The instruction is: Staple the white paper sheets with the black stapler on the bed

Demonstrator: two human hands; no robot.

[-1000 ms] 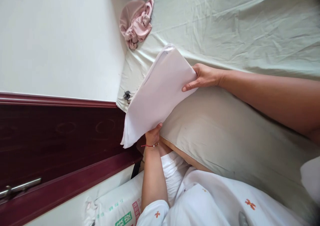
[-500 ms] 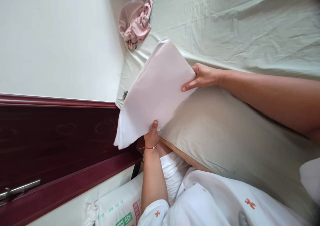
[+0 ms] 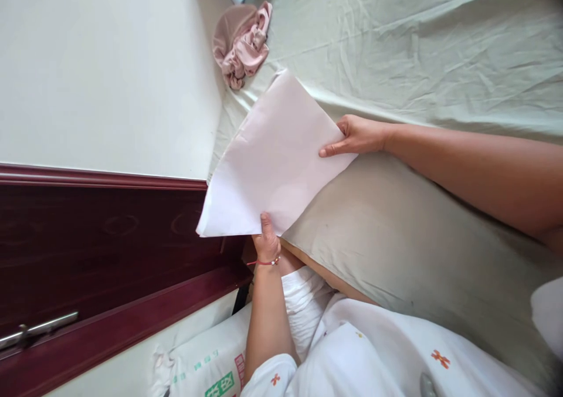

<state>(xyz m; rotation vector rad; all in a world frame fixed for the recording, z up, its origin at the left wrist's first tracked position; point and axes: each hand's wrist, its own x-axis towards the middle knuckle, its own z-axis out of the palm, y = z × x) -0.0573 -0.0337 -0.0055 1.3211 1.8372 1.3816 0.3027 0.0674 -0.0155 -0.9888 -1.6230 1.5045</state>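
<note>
A stack of white paper sheets (image 3: 268,156) is held up in front of me, tilted and slightly bowed, its upper face blank. My left hand (image 3: 267,238), with a red string bracelet (image 3: 264,262) at the wrist, grips the near edge, thumb on top and fingers hidden beneath. My right hand (image 3: 354,134) pinches the right edge, its thumb lying on the top sheet and the other fingers mostly out of sight underneath. How many sheets there are cannot be made out.
A pale green sheet (image 3: 396,51) covers the bed beneath and beyond the paper. Crumpled pink satin cloth (image 3: 241,42) lies by the white wall (image 3: 101,74). Dark red wooden panelling (image 3: 109,250) with a metal handle (image 3: 44,328) stands at left, above a printed white sack (image 3: 202,356).
The paper's lower left corner has risen, and its loose sheet edges now lie closer together. My left thumb sits slightly farther left; my right hand has barely moved.
</note>
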